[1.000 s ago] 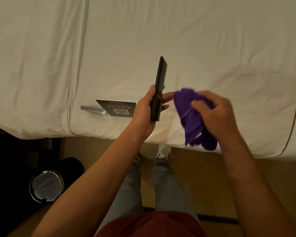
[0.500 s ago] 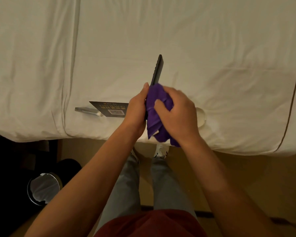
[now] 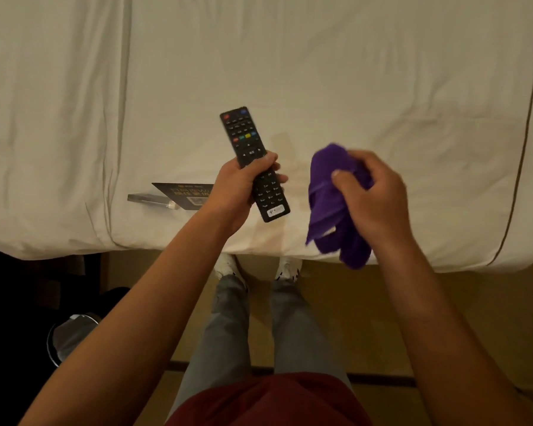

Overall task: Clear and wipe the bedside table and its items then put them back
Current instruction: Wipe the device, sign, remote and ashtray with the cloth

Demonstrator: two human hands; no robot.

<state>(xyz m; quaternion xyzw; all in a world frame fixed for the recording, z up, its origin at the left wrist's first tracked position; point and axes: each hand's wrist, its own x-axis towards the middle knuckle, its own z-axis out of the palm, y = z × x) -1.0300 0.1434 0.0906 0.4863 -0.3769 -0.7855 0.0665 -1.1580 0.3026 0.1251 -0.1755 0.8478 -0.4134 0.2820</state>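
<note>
Head view: the left hand [image 3: 239,187] is curled round the lower half of a black TV remote control [image 3: 254,162], thumb laid across its face and fingertips showing past its right edge. The remote is held in the air above the white bed [image 3: 351,72], button side up toward the camera. Its long axis runs from the end with the coloured keys, up and slightly left, down to the labelled end, lower right, which juts free below the palm.

The right hand [image 3: 371,195] is closed on a bunched purple cleaning cloth [image 3: 333,204], thumb pinching the wad from the front while loose folds hang down toward the edge of the mattress. Cloth and remote are apart, with a clear gap of sheet between them. The cloth lies to the right of the remote, about level with its lower, number-key half, so the right hand is the one placed to reach it.

By my reading, the step in hand is wiping the remote's face. The coming stroke would have to carry the cloth leftward across that gap and then run along the remote's slanted length, not across it.

On the bed just left of the left wrist lie a dark printed card [image 3: 185,192] and a small clear stand [image 3: 146,198], touching each other. A lined waste bin [image 3: 71,336] sits on the floor at lower left.
</note>
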